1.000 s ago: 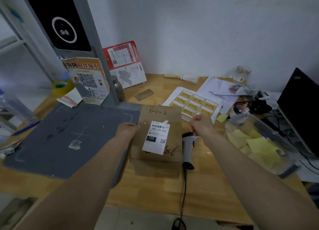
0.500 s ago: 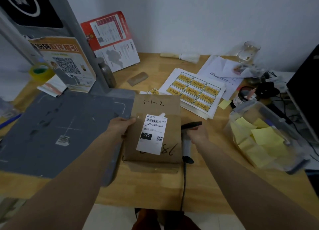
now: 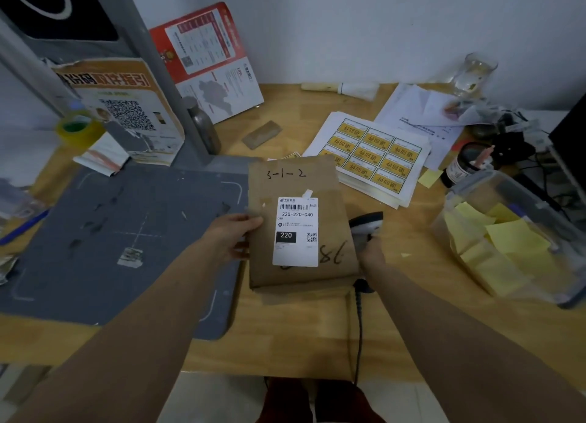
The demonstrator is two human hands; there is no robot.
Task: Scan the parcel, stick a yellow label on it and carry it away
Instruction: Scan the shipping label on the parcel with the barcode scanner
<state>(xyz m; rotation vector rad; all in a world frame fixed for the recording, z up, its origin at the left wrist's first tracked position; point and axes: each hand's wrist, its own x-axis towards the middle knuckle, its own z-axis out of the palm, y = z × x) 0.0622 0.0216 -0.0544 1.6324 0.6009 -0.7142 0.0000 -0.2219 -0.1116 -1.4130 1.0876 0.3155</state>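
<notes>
A brown cardboard parcel [image 3: 298, 181] with a white shipping label [image 3: 296, 231] is lifted a little off the wooden desk, tilted towards me. My left hand [image 3: 233, 233] grips its left edge. My right hand [image 3: 371, 253], partly hidden behind the parcel's right edge, is closed around the handle of a corded barcode scanner [image 3: 364, 227]; the scanner's head shows just right of the parcel. A sheet of yellow labels [image 3: 375, 154] lies on a paper stack behind the parcel.
A grey scanning mat [image 3: 95, 241] covers the desk's left side, with a grey post [image 3: 165, 83] and QR sign behind it. At right stands a clear plastic box [image 3: 507, 241] of yellow notes. A jar, glass, cables and dark screen crowd the far right.
My right hand has come down from near the label sheet and closed on the scanner beside the parcel. My left hand keeps its hold and the parcel is raised slightly.
</notes>
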